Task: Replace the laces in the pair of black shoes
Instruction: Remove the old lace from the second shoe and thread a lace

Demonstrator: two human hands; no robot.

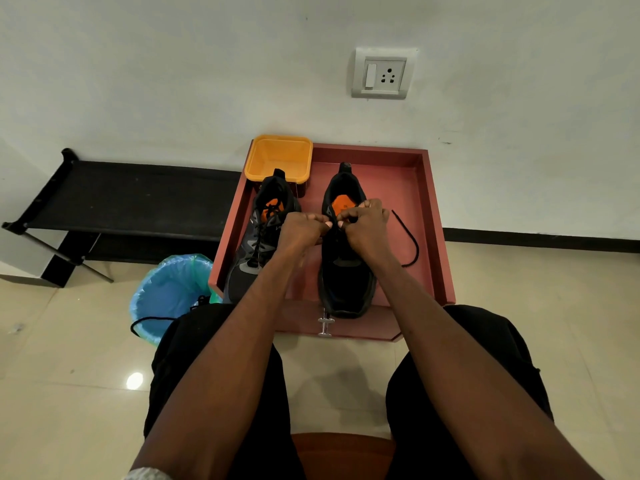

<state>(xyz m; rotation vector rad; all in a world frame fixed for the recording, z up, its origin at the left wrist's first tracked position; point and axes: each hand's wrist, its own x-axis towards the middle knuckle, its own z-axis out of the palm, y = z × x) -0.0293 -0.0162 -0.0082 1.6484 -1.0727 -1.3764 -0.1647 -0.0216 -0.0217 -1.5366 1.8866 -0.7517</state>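
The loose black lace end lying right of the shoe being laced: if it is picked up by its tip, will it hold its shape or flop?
Probably flop: the black lace lies in a slack curve on the red tray, so it looks limp. It is thin, so likely light and easily dragged. Its tip may be stiffer, but that is too small to tell.

left hand (302,226) + right hand (366,221): pinching black lace (412,245) over right shoe (346,268) | left shoe (258,244): laced | both on red tray (434,216)
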